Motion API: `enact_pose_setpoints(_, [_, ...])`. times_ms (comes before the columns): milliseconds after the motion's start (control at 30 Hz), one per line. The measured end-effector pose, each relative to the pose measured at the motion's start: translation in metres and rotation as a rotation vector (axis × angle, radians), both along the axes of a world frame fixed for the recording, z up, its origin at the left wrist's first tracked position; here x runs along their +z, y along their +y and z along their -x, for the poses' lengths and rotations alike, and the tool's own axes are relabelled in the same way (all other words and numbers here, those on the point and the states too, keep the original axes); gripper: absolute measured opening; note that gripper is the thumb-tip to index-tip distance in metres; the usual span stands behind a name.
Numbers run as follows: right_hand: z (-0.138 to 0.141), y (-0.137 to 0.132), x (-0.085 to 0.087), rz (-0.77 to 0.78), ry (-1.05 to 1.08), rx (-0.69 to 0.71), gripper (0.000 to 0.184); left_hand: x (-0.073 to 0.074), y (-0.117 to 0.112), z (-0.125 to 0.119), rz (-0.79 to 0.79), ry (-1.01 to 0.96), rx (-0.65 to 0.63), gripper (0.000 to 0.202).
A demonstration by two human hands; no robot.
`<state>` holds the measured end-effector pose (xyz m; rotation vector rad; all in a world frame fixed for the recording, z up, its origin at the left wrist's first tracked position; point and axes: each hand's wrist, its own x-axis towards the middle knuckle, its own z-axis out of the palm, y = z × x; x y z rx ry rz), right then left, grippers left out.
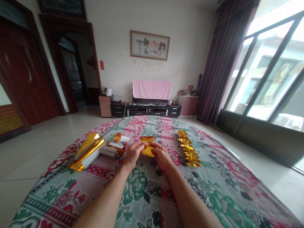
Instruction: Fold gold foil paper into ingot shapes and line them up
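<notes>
Between my two hands is a sheet of gold foil paper (148,151), held a little above the patterned tablecloth. My left hand (134,153) pinches its left edge between thumb and fingers. At the opposite edge, my right hand (161,154) grips the same sheet. Just beyond my fingertips lies another piece of gold foil paper (147,138). To the right, several folded gold foil shapes (187,148) with pointed ends form a row running away from me. Rolled gold sheets with white backs (111,149) rest left of my left hand.
A larger bundle of gold foil paper (89,152) lies on the left part of the table, which a floral tablecloth (135,185) covers. Past the table's far edge stands a low black TV cabinet (147,110) with a pink towel (152,89) above it. Windows are on the right.
</notes>
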<state>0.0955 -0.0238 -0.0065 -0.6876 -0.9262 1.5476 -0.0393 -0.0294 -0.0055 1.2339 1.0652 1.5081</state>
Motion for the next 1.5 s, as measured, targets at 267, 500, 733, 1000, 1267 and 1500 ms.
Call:
enact_pose_setpoints(267, [-0.004, 0.002, 0.001, 0.032, 0.027, 0.012, 0.029, 0.0, 0.003, 0.002, 0.009, -0.006, 0.031, 0.032])
enact_pose_setpoints(500, [-0.003, 0.002, 0.001, 0.018, 0.056, 0.048, 0.037, -0.003, 0.005, 0.004, -0.01, -0.194, -0.094, 0.036])
enact_pose_setpoints(733, [-0.002, 0.002, -0.002, -0.03, 0.028, 0.022, 0.044, -0.002, 0.005, 0.003, 0.006, -0.158, -0.052, 0.034])
enact_pose_setpoints(1000, [0.001, 0.003, -0.002, -0.075, -0.186, -0.159, 0.036, 0.002, 0.009, 0.008, -0.061, 0.089, 0.253, 0.032])
enact_pose_setpoints(1267, [0.002, 0.015, -0.012, -0.397, -0.418, -0.463, 0.024, 0.002, 0.01, 0.006, -0.1, 0.014, 0.235, 0.025])
enact_pose_setpoints(1500, [0.001, 0.012, -0.013, -0.28, -0.387, -0.29, 0.034, 0.006, 0.005, 0.006, -0.079, 0.063, 0.245, 0.021])
